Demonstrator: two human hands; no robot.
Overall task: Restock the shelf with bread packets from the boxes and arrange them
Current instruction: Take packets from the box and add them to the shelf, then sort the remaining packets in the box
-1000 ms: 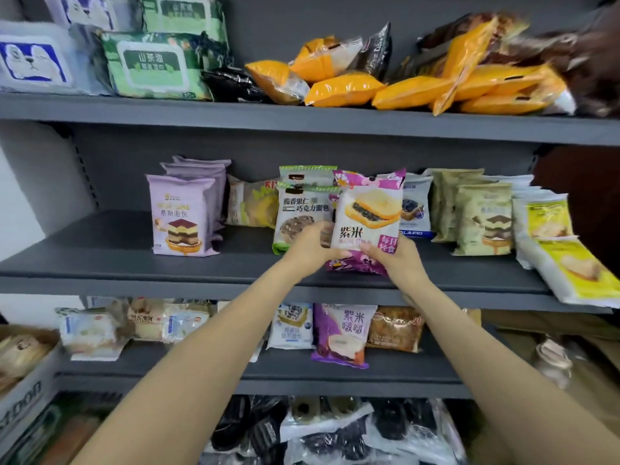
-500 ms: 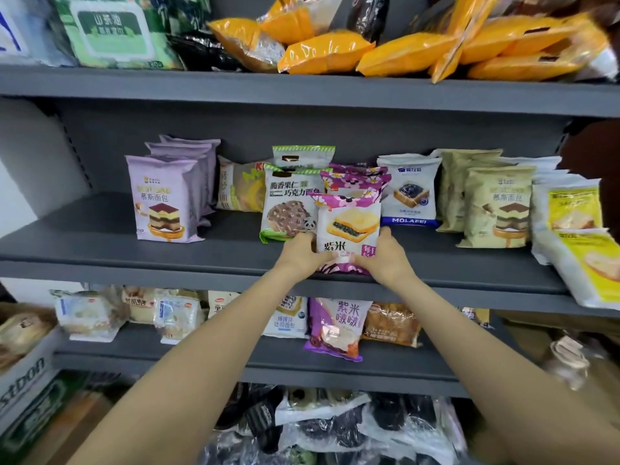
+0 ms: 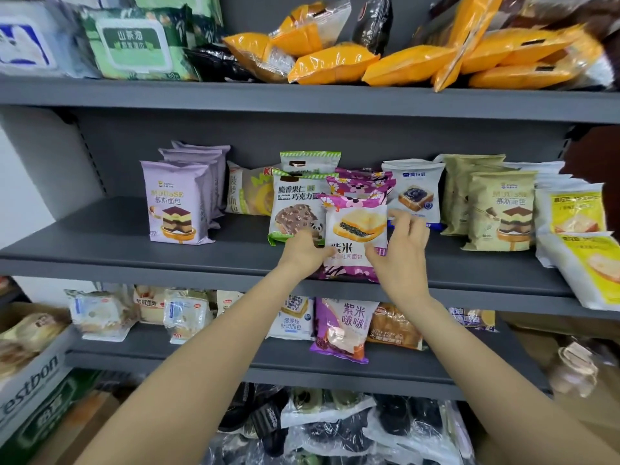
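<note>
The purple rice bread packet (image 3: 355, 236) now stands on the middle shelf (image 3: 235, 263), just right of the chocolate-nut packet (image 3: 295, 209). The left hand (image 3: 303, 251) pinches its lower left edge, while the right hand (image 3: 401, 253) has let go, fingers spread; placement looks nearly finished.

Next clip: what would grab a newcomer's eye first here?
Two hands meet mid-frame on the middle shelf: the left hand grips the purple flowered bread packet, the right hand hovers open beside it. Above, a heap of orange packets crowds the top shelf.
</note>
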